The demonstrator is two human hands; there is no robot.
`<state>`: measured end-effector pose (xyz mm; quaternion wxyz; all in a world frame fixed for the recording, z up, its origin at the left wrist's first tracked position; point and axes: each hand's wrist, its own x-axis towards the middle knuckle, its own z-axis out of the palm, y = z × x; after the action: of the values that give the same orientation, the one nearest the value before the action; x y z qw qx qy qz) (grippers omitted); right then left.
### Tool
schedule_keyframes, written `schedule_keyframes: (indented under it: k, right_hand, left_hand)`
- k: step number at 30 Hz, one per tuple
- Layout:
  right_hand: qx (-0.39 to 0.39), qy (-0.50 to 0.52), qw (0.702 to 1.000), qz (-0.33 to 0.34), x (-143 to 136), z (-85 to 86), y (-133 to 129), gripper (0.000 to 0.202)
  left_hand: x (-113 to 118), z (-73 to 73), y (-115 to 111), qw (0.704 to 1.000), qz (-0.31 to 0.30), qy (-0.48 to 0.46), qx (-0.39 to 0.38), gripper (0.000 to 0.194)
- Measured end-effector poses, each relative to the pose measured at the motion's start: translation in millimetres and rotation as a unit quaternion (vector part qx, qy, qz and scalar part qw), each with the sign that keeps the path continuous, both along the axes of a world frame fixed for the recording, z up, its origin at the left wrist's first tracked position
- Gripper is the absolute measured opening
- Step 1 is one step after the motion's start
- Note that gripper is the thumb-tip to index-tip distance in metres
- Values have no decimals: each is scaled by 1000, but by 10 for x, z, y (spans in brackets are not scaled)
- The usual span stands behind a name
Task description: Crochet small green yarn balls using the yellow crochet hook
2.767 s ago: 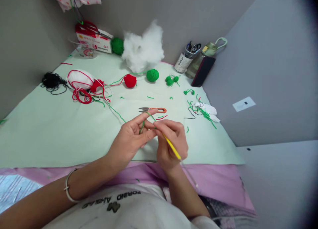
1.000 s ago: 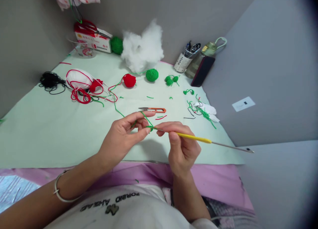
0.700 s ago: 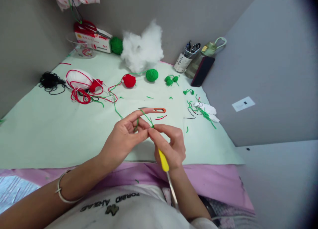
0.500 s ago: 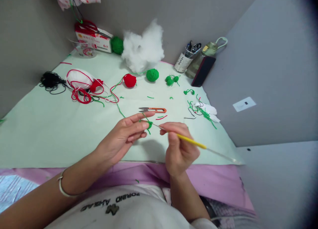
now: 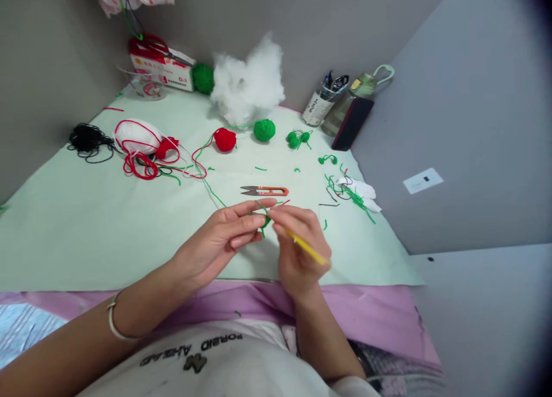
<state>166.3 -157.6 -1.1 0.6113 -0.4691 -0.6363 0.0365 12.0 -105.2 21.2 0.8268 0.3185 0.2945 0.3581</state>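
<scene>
Between thumb and fingers, my left hand (image 5: 219,236) pinches a small green crochet piece (image 5: 266,220). A green yarn strand (image 5: 213,193) runs over the left index finger and back across the table. My right hand (image 5: 304,245) grips a crochet hook (image 5: 308,249) by its yellow handle. The hook's tip is hidden by the right fingers, which are right against the green piece. Just beyond both hands lie orange thread snips (image 5: 264,191). Farther back sit a green yarn ball (image 5: 264,130) and a red yarn ball (image 5: 225,139).
White stuffing (image 5: 248,84) is heaped at the back wall. Tangled white and red yarn (image 5: 138,141) and black yarn (image 5: 87,139) lie left. Small green crocheted pieces (image 5: 298,138), yarn scraps (image 5: 356,196), a pen cup (image 5: 319,105), a bottle (image 5: 340,112) and a phone (image 5: 353,123) are right.
My right hand has moved left, up against the green piece, and the hook has turned more steeply toward me. My left hand has shifted slightly right.
</scene>
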Motion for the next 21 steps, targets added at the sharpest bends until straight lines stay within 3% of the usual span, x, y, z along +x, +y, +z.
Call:
schedule_keyframes:
  k: [4, 8, 16, 21]
  right_hand:
    - [-67, 210, 974, 46, 18, 87, 42, 17]
    - [-84, 195, 973, 94, -18, 104, 64, 14]
    - [-131, 276, 943, 130, 35, 82, 51, 17]
    - [-126, 271, 945, 131, 51, 123, 36, 20]
  left_hand:
    - [-5, 4, 23, 999, 40, -2, 10, 21]
    - [12, 15, -21, 996, 40, 18, 83, 26]
    - [-29, -23, -31, 989, 52, 59, 123, 33]
    - [-33, 16, -26, 988, 52, 75, 124, 31]
